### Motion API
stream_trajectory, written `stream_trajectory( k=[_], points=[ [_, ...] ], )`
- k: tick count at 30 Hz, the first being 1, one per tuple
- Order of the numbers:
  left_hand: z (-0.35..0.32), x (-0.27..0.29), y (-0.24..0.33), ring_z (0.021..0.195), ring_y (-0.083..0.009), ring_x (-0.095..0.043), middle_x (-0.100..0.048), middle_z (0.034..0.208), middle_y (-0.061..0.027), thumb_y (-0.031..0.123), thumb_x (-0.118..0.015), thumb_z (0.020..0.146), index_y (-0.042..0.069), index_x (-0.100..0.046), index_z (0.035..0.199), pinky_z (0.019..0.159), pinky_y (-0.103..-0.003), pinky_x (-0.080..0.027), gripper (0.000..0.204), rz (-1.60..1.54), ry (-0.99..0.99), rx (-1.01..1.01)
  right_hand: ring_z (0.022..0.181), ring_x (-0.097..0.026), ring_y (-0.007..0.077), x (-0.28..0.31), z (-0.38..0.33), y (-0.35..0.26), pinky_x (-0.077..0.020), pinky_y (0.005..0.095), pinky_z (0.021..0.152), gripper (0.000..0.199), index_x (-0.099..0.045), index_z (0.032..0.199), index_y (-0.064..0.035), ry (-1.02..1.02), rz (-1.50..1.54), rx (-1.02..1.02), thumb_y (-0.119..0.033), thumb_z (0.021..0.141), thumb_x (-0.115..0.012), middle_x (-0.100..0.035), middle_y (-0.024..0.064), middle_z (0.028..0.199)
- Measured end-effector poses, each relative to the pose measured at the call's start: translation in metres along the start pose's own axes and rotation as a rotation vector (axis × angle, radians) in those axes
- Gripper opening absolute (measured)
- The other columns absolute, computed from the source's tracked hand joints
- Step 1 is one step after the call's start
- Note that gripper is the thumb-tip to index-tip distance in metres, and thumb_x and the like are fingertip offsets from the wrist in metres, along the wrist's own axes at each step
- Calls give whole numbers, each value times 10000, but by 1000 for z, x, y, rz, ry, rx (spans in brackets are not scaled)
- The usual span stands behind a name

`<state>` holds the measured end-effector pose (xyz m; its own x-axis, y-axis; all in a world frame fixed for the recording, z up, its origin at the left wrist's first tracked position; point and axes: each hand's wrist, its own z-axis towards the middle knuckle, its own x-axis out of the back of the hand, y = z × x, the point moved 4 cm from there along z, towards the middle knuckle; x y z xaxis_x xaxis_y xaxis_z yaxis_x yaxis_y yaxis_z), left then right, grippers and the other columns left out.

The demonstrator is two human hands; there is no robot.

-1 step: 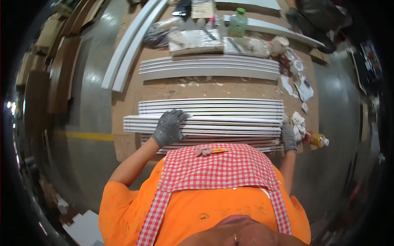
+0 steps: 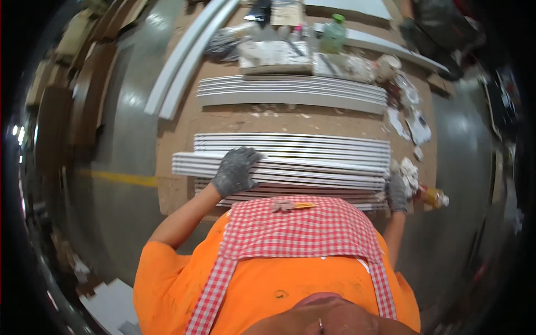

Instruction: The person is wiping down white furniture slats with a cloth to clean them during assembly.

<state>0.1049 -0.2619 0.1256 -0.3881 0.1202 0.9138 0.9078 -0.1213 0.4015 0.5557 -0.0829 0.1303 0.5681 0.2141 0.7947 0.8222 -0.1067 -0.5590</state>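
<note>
Several long white slats (image 2: pixel 312 166) lie side by side in a bundle in front of me, its left end jutting out past the rows beneath. My gloved left hand (image 2: pixel 236 171) is closed over the bundle left of its middle, fingers across the top and thumb on the near side. At the right end, my gloved right hand (image 2: pixel 397 194) is against the slat ends; its fingertips are partly hidden. Another row of slats (image 2: pixel 290 142) lies just beyond the bundle. More slats (image 2: pixel 357 200) show on the near side, partly covered by my apron.
Farther back lie a stack of white-edged boards (image 2: pixel 290 96), a paint-smeared block (image 2: pixel 274 54) and a green bottle (image 2: pixel 333 34). Two long white rails (image 2: pixel 192 56) run along the left. A crumpled rag (image 2: pixel 408 174) and a bottle of amber liquid (image 2: pixel 432 197) border my right hand. Another person's arm (image 2: pixel 424 44) is at the far right.
The whole view has shifted slightly right and tilted a little. Both hands keep about the same places on the slats.
</note>
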Motion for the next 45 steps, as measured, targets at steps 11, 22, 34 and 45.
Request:
stream_trajectory(
  k=[11,22,34,45],
  points=[
    [-12,-12,-6,1036,-264,-532,-565,1049,-93,383,-813,551,103,-555,1152,934,-404,-410,711,97,27,10,1252,-392,357,-23,-45,-41,-296,404,1085,904,-422,1341,-65,-140,-418,416,-170,537,-824,-462,209,1295],
    [-138,9,-130,984,-324,-507,-558,981,-113,250,-740,545,120,-562,1090,879,-403,-419,587,341,351,155,1104,-521,337,-32,-38,-14,-419,370,961,683,-466,1263,-43,20,-277,478,-28,596,-610,-541,181,1178],
    [-26,76,-140,982,-283,-543,-574,1021,-92,231,-816,525,115,-584,1104,923,-392,-443,634,123,397,245,1053,-564,304,8,76,-62,-442,336,956,655,-506,1223,-6,256,-296,557,-55,597,-694,-582,180,1117],
    [20,21,-204,1248,-317,-423,-497,1284,-59,292,-876,532,151,-517,1241,1099,-413,-313,807,70,50,419,997,-586,239,-39,164,-24,-475,314,871,701,-472,1264,-86,54,-241,520,48,597,-642,-585,123,1116]
  ],
)
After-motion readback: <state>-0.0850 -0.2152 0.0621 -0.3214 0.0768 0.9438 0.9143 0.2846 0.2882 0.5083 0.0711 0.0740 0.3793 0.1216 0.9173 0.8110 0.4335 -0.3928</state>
